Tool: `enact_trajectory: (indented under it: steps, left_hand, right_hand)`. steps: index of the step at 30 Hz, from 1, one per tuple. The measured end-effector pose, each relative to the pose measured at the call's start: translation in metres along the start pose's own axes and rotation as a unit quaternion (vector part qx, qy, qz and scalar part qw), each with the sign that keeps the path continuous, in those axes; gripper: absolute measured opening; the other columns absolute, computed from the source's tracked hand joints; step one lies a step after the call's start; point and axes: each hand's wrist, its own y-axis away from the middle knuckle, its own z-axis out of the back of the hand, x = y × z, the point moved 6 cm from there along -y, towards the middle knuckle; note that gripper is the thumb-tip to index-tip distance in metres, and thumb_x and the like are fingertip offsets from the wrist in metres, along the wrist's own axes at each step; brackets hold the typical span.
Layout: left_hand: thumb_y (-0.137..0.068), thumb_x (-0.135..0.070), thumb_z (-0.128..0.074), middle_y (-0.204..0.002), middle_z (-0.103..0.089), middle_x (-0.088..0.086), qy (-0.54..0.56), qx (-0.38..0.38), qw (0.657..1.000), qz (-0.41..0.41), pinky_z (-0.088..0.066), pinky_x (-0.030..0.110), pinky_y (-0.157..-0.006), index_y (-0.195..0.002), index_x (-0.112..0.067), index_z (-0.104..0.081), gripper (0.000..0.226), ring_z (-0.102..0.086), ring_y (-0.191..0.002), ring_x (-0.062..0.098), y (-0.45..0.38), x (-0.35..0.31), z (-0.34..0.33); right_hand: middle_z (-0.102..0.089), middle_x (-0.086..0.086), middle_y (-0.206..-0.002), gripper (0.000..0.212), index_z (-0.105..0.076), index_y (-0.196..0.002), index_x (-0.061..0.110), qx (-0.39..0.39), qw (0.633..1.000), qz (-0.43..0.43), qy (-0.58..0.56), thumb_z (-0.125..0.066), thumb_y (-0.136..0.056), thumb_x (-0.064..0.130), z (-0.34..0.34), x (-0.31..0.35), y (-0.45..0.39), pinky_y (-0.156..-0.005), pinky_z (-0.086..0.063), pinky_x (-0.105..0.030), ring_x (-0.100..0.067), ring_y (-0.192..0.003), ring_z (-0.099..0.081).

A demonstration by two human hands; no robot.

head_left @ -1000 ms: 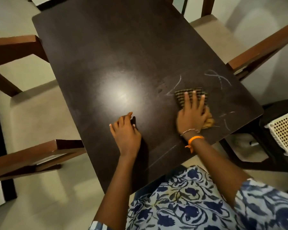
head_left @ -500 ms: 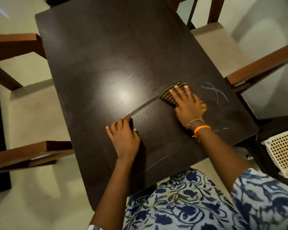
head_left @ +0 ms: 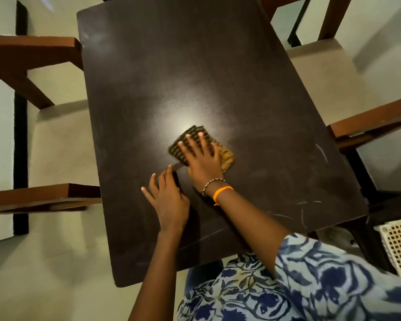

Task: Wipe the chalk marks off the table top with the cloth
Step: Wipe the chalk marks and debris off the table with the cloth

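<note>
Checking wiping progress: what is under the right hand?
The right hand lies flat on the checked cloth, pressing it to the table top. Any chalk beneath the cloth is covered and cannot be seen.

A home dining room: dark table (head_left: 218, 66) among wooden chairs (head_left: 33, 52).

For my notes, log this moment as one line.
right hand flat on cloth | left hand rests on table | chalk marks remain near right edge

You see one head view, looking steeply down and forward over the table top (head_left: 218, 66), close above your fingers (head_left: 196, 144), table stretching beyond them.
</note>
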Motion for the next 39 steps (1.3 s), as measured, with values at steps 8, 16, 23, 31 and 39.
enact_trajectory:
  steps: [8,16,23,31,39]
  left_hand:
    - [-0.089,-0.021,-0.055,-0.149,-0.032,0.007,-0.031,0.031,0.998,-0.038,0.007,0.055,-0.114,-0.145,-0.013,-0.025,0.064,-0.002,-0.146,0.03,-0.008,-0.037,-0.013]
    - [-0.09,-0.027,-0.054,-0.153,-0.026,0.005,-0.056,0.054,0.995,-0.061,0.013,0.055,-0.112,-0.147,-0.015,-0.02,0.067,0.009,-0.146,0.03,-0.01,-0.071,-0.028]
    - [-0.09,-0.03,-0.054,-0.157,-0.012,0.004,-0.06,0.057,0.997,-0.009,0.006,0.056,-0.115,-0.149,-0.014,-0.006,0.078,0.008,-0.146,0.028,-0.011,-0.074,-0.034]
    - [-0.086,-0.033,-0.06,-0.159,-0.003,-0.001,-0.114,0.088,0.988,-0.056,0.014,0.055,-0.111,-0.15,-0.016,0.0,0.089,0.02,-0.144,0.031,-0.022,-0.096,-0.036]
    - [-0.081,-0.03,-0.066,-0.159,-0.006,-0.001,-0.178,0.111,0.976,-0.051,0.013,0.057,-0.111,-0.149,-0.015,-0.006,0.092,0.016,-0.145,0.03,-0.029,-0.103,-0.039]
  right_hand:
    - [-0.015,0.003,-0.158,0.069,-0.019,-0.148,0.026,-0.035,0.997,-0.035,0.052,-0.045,-0.085,0.016,0.057,-0.136,-0.022,-0.112,-0.018,-0.045,-0.025,-0.146,-0.007]
    - [-0.011,-0.002,-0.158,0.066,-0.02,-0.148,0.024,-0.121,0.942,-0.312,0.001,-0.048,-0.089,0.018,0.095,-0.233,-0.019,-0.113,-0.009,-0.057,-0.03,-0.145,-0.001]
    - [-0.001,-0.003,-0.159,0.069,-0.014,-0.147,0.038,0.0,0.999,-0.034,0.012,-0.046,-0.088,0.023,0.041,-0.073,-0.061,-0.111,-0.009,-0.056,-0.033,-0.144,0.007]
    - [-0.028,0.0,-0.154,0.057,-0.036,-0.141,0.03,-0.024,0.995,0.087,0.048,-0.037,-0.085,0.018,0.066,-0.132,-0.106,-0.107,-0.026,-0.048,-0.03,-0.144,-0.016]
    - [-0.021,-0.006,-0.156,0.06,-0.03,-0.145,0.024,-0.101,0.986,-0.129,0.031,-0.049,-0.088,0.017,0.114,-0.252,-0.117,-0.112,-0.014,-0.055,-0.033,-0.144,-0.009]
